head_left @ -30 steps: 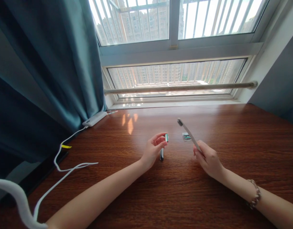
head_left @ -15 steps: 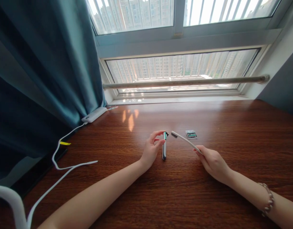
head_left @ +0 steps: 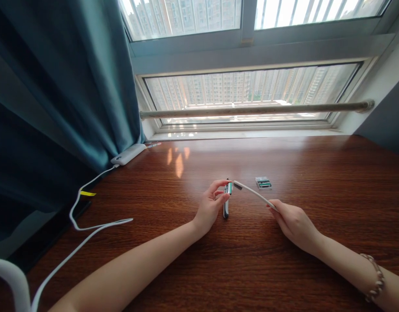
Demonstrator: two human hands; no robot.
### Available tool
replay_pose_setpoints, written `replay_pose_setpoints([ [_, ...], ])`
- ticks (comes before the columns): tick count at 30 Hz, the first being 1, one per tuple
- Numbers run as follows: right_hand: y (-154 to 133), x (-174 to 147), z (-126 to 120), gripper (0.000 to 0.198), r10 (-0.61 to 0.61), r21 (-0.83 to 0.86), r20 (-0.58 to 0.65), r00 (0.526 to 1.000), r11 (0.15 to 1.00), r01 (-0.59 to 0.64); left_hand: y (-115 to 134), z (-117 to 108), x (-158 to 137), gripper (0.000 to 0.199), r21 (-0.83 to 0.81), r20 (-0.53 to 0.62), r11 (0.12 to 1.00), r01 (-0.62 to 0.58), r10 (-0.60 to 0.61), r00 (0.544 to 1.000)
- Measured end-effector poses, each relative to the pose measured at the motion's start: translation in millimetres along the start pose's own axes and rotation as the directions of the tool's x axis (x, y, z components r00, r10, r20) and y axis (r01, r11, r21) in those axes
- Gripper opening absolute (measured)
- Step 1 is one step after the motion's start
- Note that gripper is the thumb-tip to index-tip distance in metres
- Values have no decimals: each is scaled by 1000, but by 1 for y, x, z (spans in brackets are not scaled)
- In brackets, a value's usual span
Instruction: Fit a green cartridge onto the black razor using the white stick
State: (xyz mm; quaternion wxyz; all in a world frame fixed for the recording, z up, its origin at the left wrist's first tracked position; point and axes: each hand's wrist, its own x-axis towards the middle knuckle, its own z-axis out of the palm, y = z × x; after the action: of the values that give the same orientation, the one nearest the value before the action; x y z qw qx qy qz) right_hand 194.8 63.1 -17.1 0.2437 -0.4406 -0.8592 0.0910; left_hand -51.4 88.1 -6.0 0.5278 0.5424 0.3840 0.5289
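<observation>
Toothbrush [head_left: 256, 193] slants across from the right hand [head_left: 293, 222], whose thumb and fingers pinch the end of its pale handle, with the dark bristles turned downward. Its head reaches close beside a small green-and-white razor cartridge [head_left: 230, 188], though whether the two touch is too fine to tell. The left hand [head_left: 207, 210] grips that cartridge between thumb and forefinger, holding it upright over the middle of the tabletop [head_left: 219, 268]. Just below and behind it, a slim black-and-silver razor handle [head_left: 226, 209] points toward the near edge; whether it touches the fingers is unclear. A clear case [head_left: 263, 183] with green-striped pieces lies farther right, between the toothbrush and the far edge. A beaded bracelet [head_left: 381, 279] circles the right wrist. At the far left corner, a white device [head_left: 129, 154] rests by the blue curtain [head_left: 72, 78], and a white cable [head_left: 71, 211] loops from it along the left edge, beside a yellow strip [head_left: 89, 193]. Beyond the far edge, a pale rail [head_left: 251, 112] crosses the window [head_left: 219, 89].
</observation>
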Motion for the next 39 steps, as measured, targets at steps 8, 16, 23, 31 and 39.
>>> replay_pose_setpoints([
  [8,0,1,1,17,17,-48,-11,1000,999,-18,0,1,1,36,15,10,1000,-25,25,1000],
  [16,-1,-1,0,17,-19,-36,6,1000,999,19,0,2,-1,33,-11,21,999,-32,32,999],
  [23,0,-1,0,15,-51,23,24,998,998,50,-3,3,-1,34,-118,-8,993,-12,11,1000],
  [31,2,-1,1,17,77,-38,-2,997,996,-77,1,3,-2,39,-88,45,996,0,4,999],
  [39,0,-2,1,15,17,-38,37,999,999,-15,1,4,-1,38,-92,36,996,-7,11,999],
])
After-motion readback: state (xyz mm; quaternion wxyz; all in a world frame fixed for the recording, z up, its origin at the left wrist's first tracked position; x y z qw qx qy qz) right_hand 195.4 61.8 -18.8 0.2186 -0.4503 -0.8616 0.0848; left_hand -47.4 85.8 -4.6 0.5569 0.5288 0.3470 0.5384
